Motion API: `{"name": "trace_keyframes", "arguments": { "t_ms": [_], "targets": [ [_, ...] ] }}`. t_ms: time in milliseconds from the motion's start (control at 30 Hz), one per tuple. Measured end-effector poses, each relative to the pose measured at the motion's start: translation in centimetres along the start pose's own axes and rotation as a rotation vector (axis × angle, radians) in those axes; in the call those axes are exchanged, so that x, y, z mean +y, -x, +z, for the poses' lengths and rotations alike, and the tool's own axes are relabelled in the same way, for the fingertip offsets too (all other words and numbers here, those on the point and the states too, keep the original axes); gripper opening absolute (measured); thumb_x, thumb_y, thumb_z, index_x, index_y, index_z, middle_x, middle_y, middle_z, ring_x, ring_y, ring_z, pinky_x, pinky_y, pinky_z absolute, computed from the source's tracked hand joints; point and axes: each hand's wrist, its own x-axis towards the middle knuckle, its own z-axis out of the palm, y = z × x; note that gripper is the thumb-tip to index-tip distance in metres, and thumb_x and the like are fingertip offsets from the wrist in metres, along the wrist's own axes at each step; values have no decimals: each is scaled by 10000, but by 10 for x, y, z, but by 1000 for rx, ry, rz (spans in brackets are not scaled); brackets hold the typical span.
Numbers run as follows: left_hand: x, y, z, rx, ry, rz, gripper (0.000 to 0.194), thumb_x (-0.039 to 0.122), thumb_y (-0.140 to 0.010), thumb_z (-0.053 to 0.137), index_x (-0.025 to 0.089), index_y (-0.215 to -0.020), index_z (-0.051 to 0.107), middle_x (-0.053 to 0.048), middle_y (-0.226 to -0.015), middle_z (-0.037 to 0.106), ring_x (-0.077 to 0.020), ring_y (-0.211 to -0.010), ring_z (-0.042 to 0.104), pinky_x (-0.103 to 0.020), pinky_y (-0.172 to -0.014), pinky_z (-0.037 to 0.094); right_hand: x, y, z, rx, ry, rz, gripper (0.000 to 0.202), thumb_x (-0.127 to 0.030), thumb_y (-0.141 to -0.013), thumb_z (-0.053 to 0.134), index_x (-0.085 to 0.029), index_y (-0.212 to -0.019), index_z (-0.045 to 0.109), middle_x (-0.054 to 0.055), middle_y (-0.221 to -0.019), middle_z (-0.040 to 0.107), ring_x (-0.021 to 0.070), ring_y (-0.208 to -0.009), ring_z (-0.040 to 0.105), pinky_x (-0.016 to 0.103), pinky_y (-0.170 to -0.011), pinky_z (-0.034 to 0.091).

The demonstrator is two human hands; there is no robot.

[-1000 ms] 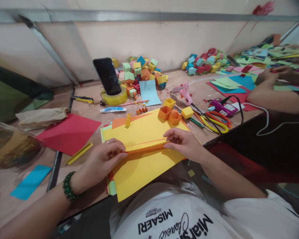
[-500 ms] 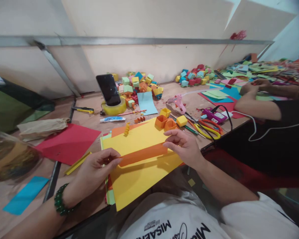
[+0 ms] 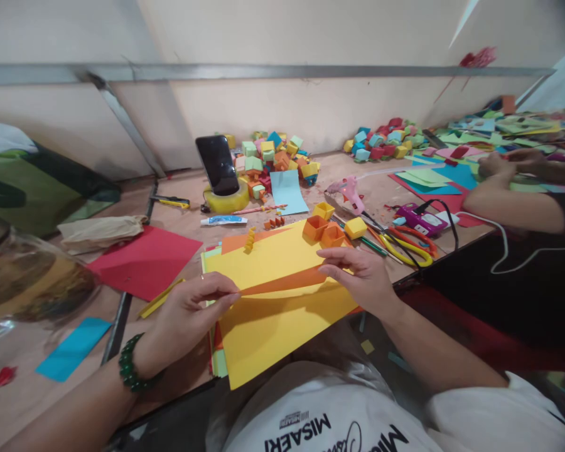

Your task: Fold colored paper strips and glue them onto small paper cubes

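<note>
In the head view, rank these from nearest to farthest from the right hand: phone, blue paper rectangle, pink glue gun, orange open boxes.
From the right hand:
1. Orange open boxes, just beyond its fingers
2. Pink glue gun, farther back
3. Phone, back left
4. Blue paper rectangle, far left

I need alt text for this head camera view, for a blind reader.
A left hand and right hand hold an orange paper strip over yellow paper. Beyond are small paper boxes, a phone and a glue gun; another person's hands, far right.
</note>
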Motion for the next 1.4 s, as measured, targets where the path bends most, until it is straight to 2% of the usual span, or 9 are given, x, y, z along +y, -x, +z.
{"name": "trace_keyframes", "arguments": {
  "t_ms": [67,267,367,467,667,833,933,1267,1400],
  "targets": [
    [3,0,-1,64,-88,141,136,189,-872,565,195,-785,670,-26,-777,707,-134,-721,661,-206,-640,524,-1,-2,-2,0,80,-99,27,-227,-825,679,-201,-828,681,9,-729,721,140,-645,668,242,-594,553],
    [-11,10,-6,163,-484,600,249,94,-895,480,222,-1059,617,-59,-933,721,-152,-822,668,-250,-710,527,0,-2,-7,-78,294,-547,121,-138,-921,517,-210,-853,585,40,-797,708,159,-761,666,295,-702,551],
    [-22,15,-7,53,-683,732,332,53,-891,452,221,-1151,573,-63,-997,726,-171,-887,660,-269,-719,524,6,4,-8,-163,352,-663,137,-96,-927,479,-197,-876,557,59,-829,705,163,-797,650,296,-702,555],
    [-22,14,-5,-119,-809,753,310,46,-910,411,216,-1115,570,-54,-1014,726,-156,-876,648,-260,-716,522,13,9,-8,-265,359,-646,144,-76,-932,462,-186,-886,543,66,-841,704,157,-806,634,273,-683,553],
    [-5,7,1,-362,-783,665,244,40,-900,425,187,-958,611,-48,-925,695,-132,-761,603,-224,-650,478,13,12,-14,-436,416,-577,167,-103,-952,445,-180,-851,553,52,-827,702,142,-779,619,230,-634,522],
    [0,6,3,-367,-597,511,247,81,-923,414,174,-858,633,-46,-870,681,-133,-755,585,-225,-648,455,5,14,-14,-449,620,-596,181,-124,-942,450,-169,-1002,614,47,-798,705,146,-733,623,233,-614,490],
    [2,5,3,-353,-502,438,273,127,-938,409,167,-817,650,-52,-824,666,-146,-740,581,-239,-630,448,0,16,-13,-501,676,-567,204,-131,-950,448,-170,-939,647,57,-835,712,156,-760,613,246,-628,470],
    [3,-1,4,-360,-190,-63,293,279,-918,462,186,-766,694,-28,-750,678,-135,-682,615,-223,-624,459,2,7,-7,-529,317,-56,201,-243,-923,525,-170,-800,666,48,-740,627,149,-723,582,248,-643,452],
    [3,-3,6,-317,-193,-199,257,344,-884,487,199,-889,699,-29,-798,717,-159,-707,638,-244,-636,475,0,4,-4,-517,292,62,160,-254,-877,558,-170,-775,648,38,-718,637,146,-679,576,251,-616,424]
  ]
}}
